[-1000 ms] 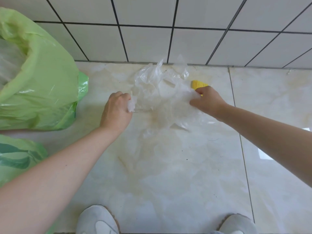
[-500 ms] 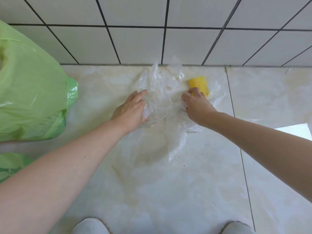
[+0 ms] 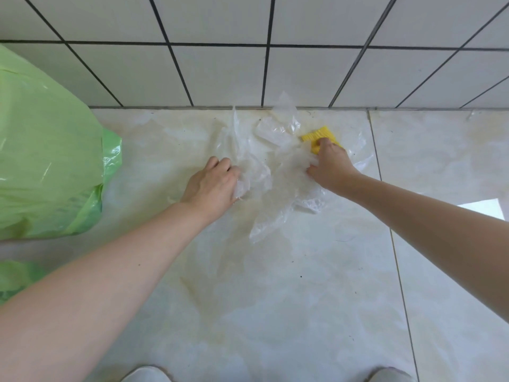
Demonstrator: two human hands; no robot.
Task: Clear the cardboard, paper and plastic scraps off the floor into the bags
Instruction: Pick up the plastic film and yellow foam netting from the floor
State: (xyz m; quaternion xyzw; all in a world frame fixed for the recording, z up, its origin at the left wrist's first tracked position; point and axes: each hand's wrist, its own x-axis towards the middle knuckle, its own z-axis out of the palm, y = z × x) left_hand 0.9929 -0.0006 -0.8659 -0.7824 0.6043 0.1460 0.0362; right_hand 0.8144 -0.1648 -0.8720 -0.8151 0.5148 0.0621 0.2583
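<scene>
Tiled floor [image 3: 275, 299], hands gripping clear plastic [image 3: 264, 150]

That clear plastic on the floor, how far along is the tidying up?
Done: the big green bag by the wall already looks stuffed. In hand: the left hand and right hand each grip an edge of the clear plastic sheet, which lies mostly on the floor. Left: bunching the sheet into a bag, and the yellow ribbed piece at the right fingertips.
</scene>
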